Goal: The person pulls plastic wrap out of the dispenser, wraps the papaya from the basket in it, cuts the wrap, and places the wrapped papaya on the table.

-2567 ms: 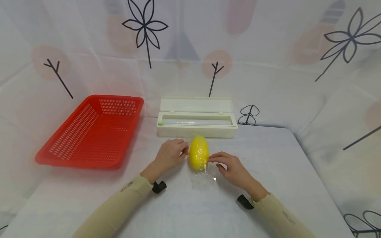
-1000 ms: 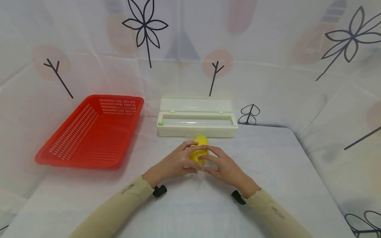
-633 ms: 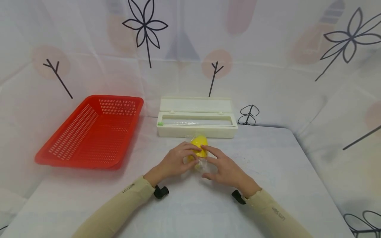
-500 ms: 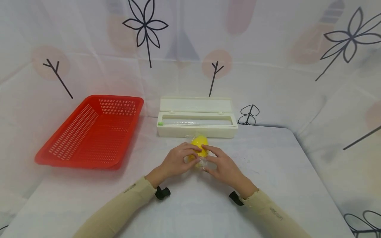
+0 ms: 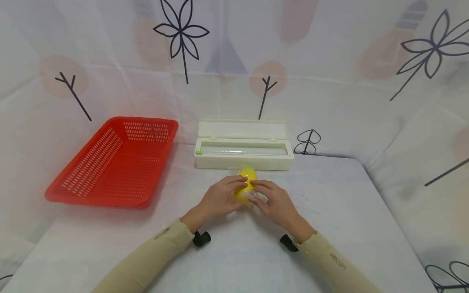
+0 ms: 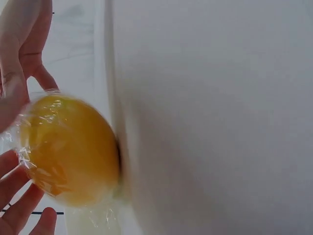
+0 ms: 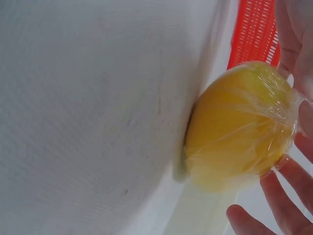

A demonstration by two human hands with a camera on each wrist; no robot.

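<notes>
A yellow oval fruit (image 5: pixel 248 174), its exact kind unclear, lies on the table between the two hands. Clear plastic wrap (image 5: pixel 252 196) covers it, creased and gathered at its near end. The left hand (image 5: pixel 219 197) curls round the fruit's left side, fingers over its top and thumb low at the near end. From the right, the right hand (image 5: pixel 277 204) has its fingertips on the fruit and its thumb on the bunched wrap. Wrinkled film shows on the fruit (image 6: pixel 73 152) in the left wrist view. In the right wrist view, right fingers (image 7: pixel 283 200) touch its side.
Behind the fruit stands a white wrap dispenser box (image 5: pixel 243 162), lid raised, with a roll (image 5: pixel 243 151) inside and a green slider (image 5: pixel 199 152). A red perforated basket (image 5: pixel 110 175) sits to the left. A patterned cloth backs the white table (image 5: pixel 234 260).
The wrap, first spread flat in front of the fruit, is now folded up against its near end. Both hands have come in over the fruit; the right thumb has moved up with the film.
</notes>
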